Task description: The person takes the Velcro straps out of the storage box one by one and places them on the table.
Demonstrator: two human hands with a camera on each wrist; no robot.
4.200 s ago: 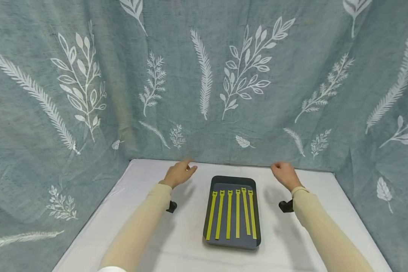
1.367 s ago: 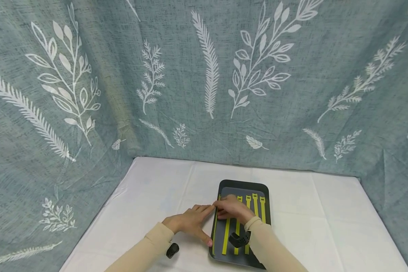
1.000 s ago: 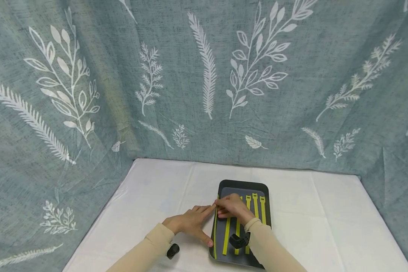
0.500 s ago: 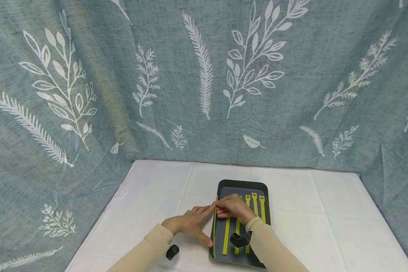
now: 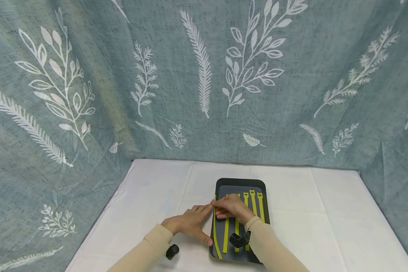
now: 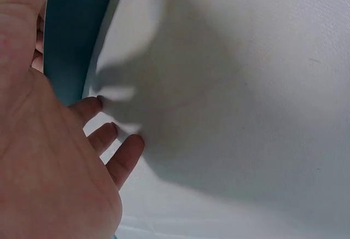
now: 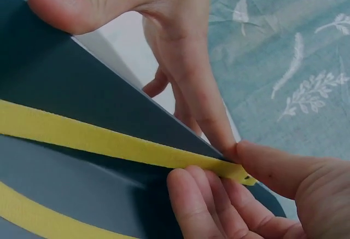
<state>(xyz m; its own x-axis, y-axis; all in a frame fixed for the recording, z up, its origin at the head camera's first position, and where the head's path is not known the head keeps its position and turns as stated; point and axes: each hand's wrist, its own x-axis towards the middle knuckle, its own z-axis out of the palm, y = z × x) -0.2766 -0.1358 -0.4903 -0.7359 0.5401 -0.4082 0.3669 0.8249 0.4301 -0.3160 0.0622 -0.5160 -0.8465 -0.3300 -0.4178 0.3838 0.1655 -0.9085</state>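
Fabric, blue-green with white leaf prints (image 5: 176,75), hung behind a white cloth-covered table (image 5: 309,211) bearing a dark grey, round-cornered tray (image 5: 241,182). The left hand (image 5: 191,223), fingers straight and spread, touched the tray's left rim; the right hand (image 5: 234,207) pinched the far end of a flat yellow strap (image 7: 109,142) along the same inner side. Working that end appeared the step in hand, the next move likely needing a steady pinch. Only the right wrist view revealed a small dark mark (image 7: 248,177) at its tip; the left wrist view lacked the strap.

Cream long sleeves (image 5: 146,245), black wrist cameras (image 5: 240,240)
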